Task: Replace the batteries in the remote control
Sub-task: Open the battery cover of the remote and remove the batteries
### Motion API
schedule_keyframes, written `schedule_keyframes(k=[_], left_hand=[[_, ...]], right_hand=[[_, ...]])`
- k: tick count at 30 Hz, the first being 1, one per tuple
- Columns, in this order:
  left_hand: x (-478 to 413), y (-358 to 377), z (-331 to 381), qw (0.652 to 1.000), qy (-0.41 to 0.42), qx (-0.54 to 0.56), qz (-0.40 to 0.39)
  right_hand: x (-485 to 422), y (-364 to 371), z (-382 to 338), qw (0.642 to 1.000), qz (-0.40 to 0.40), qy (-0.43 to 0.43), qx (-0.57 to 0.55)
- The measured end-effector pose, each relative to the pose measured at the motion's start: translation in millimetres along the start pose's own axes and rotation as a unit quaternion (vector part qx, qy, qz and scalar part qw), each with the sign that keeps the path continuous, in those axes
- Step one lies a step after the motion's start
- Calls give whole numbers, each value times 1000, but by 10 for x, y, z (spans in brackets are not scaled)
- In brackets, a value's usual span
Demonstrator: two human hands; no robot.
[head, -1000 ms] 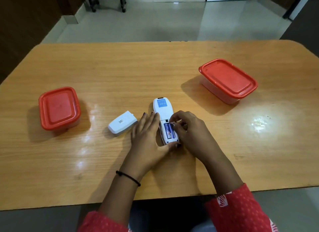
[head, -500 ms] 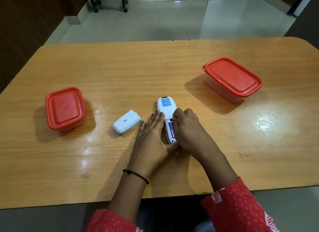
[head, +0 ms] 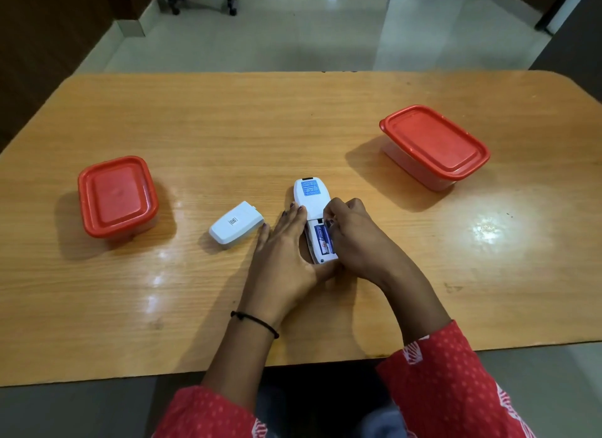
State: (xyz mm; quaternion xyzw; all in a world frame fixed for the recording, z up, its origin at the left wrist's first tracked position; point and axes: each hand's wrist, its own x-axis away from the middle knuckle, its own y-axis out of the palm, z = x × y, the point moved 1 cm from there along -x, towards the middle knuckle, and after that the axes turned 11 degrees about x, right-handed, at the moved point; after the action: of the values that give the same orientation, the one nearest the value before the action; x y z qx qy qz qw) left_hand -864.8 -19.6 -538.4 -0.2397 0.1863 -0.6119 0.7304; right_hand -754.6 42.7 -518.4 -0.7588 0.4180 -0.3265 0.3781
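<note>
Head view: we see the remote face down near the middle of the table, its compartment open with two blue batteries inside and the cover lying just left of it. The left hand lies flat, fingers straight, against the remote's left side. The right hand curls over the compartment, fingertips at a battery's far end; we cannot tell whether it grips.

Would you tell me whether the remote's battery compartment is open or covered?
Open: blue batteries show inside the remote, and the cover lies apart on the table to its left.
</note>
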Motion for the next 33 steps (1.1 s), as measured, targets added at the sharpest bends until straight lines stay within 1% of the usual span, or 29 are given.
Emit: schedule_keyframes(k=[7, 11, 15, 18, 21, 23, 25, 30, 32, 33], left_hand=[[25, -23, 50, 1000, -12, 3, -4], [43, -38, 82, 1000, -23, 7, -9], [49, -46, 89, 1000, -21, 11, -7], [53, -42, 70, 1000, -20, 21, -2], [49, -10, 25, 1000, -2, 3, 7], [44, 10, -2, 1000, 6, -17, 12], [39, 21, -13, 999, 12, -28, 14], [39, 22, -16, 999, 14, -25, 19], [33, 23, -21, 1000, 14, -21, 18], [32, 21, -19, 1000, 12, -15, 15]], right_hand=[[-11, -33, 8, 1000, -17, 7, -17], [31, -80, 17, 997, -13, 8, -78], [106, -96, 34, 993, 13, -12, -114], [173, -67, 42, 990, 49, -33, -128], [204, -63, 94, 982, 85, -17, -165], [202, -90, 124, 971, 90, 1, -221], [200, -107, 139, 965, 89, 2, -248], [243, -110, 154, 971, 67, -23, -229], [280, -184, 134, 960, 70, -48, -265], [300, -247, 119, 948, 77, -66, -302]])
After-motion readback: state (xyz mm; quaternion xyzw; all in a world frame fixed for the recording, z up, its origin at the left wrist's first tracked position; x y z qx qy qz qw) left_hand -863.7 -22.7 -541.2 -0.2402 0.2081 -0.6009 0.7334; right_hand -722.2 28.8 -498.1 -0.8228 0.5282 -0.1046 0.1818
